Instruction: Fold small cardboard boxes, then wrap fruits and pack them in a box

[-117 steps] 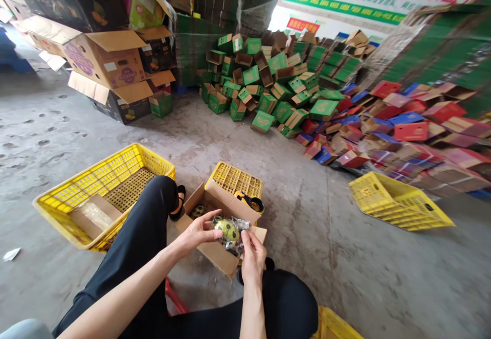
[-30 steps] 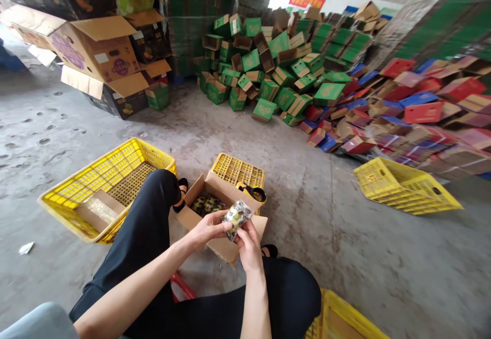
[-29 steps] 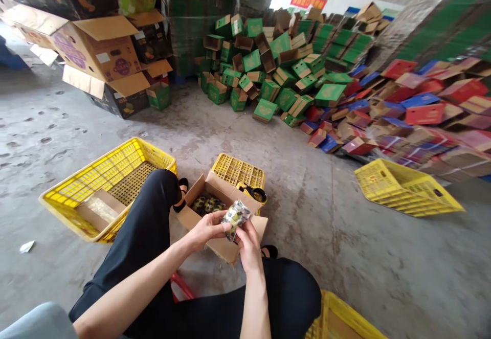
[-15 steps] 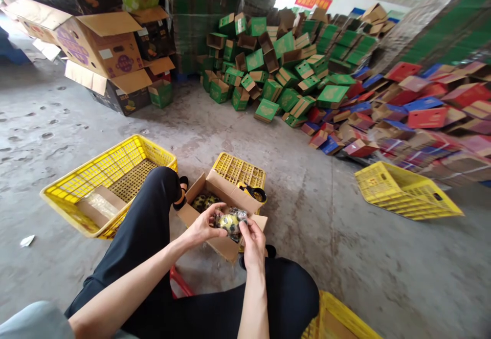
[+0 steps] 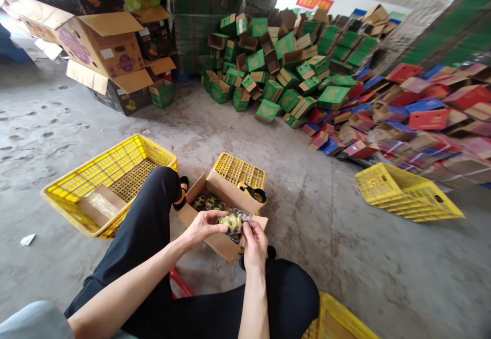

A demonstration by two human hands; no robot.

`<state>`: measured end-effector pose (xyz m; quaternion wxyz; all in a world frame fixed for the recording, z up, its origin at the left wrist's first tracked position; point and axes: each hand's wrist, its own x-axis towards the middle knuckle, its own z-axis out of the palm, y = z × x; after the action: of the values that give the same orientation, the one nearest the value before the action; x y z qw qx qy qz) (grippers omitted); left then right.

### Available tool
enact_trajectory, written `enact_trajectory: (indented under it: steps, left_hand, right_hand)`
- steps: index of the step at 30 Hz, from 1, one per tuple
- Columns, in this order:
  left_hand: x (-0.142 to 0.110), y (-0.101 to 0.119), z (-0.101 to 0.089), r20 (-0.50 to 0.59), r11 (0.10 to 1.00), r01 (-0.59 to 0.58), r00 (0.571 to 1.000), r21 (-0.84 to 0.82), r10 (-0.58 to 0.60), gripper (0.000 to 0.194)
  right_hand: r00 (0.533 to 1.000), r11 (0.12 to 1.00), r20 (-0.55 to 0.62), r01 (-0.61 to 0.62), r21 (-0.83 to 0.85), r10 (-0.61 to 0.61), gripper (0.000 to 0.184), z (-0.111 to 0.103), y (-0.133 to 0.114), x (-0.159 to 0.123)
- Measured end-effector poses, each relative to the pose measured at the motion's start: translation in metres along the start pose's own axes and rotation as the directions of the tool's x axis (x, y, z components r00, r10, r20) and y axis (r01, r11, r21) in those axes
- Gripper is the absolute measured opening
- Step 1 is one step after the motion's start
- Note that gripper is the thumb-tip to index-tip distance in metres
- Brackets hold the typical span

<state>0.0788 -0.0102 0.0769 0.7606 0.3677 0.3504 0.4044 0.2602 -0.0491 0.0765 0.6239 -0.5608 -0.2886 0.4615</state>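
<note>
Both hands hold a small yellow-green round item wrapped in clear crinkly plastic just above an open cardboard box between my knees. My left hand pinches its left side. My right hand pinches the wrap on its right side. Several similar dark-and-yellow wrapped items lie inside the box.
A large yellow crate with a flat carton inside sits at my left. A smaller yellow crate with a tape dispenser stands behind the box. Another yellow crate lies right. Green, red and blue cartons are piled behind.
The wrapped item has come down a little toward the box and turned, its yellow face now showing. Both hands have kept hold of it.
</note>
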Motion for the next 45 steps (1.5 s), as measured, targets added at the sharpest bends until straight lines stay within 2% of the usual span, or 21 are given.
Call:
enact_trajectory:
  steps: [5, 12, 19, 28, 34, 39, 45]
  left_hand:
    - [-0.002, 0.005, -0.003, 0.018, 0.997, -0.018, 1.0, 0.08, 0.017, 0.066]
    - [-0.005, 0.01, -0.001, 0.031, 0.975, -0.106, 0.994, 0.194, 0.102, 0.051]
    - [-0.007, 0.013, 0.007, -0.014, 0.975, -0.14, 0.989, 0.172, 0.145, 0.048]
    - [-0.007, 0.011, 0.007, -0.029, 0.996, -0.053, 0.998, 0.067, 0.055, 0.055]
    - [-0.005, 0.009, -0.001, -0.073, 0.997, 0.017, 0.997, 0.081, -0.011, 0.063]
    - [-0.002, 0.001, -0.008, -0.08, 0.991, 0.084, 0.994, 0.102, -0.076, 0.061]
    - [-0.002, 0.002, -0.002, -0.001, 0.97, 0.195, 0.98, -0.145, -0.197, 0.059]
  right_hand:
    - [0.999, 1.0, 0.052, -0.009, 0.024, 0.008, 0.042, 0.001, -0.001, 0.001]
    - [0.999, 0.999, -0.033, -0.001, 0.032, 0.002, 0.037, -0.003, 0.003, 0.003]
    - [0.999, 0.985, -0.029, -0.027, 0.169, 0.033, 0.035, 0.0, 0.002, 0.0]
    - [0.998, 0.969, -0.029, -0.043, 0.243, 0.052, 0.035, 0.0, 0.003, 0.002]
    - [0.995, 0.976, -0.104, 0.025, 0.216, -0.002, 0.034, -0.004, 0.001, 0.003]
    - [0.994, 0.976, -0.103, 0.045, 0.215, -0.023, 0.034, -0.004, 0.001, 0.004]
    - [0.995, 0.978, -0.101, 0.044, 0.203, -0.024, 0.033, -0.004, 0.0, 0.004]
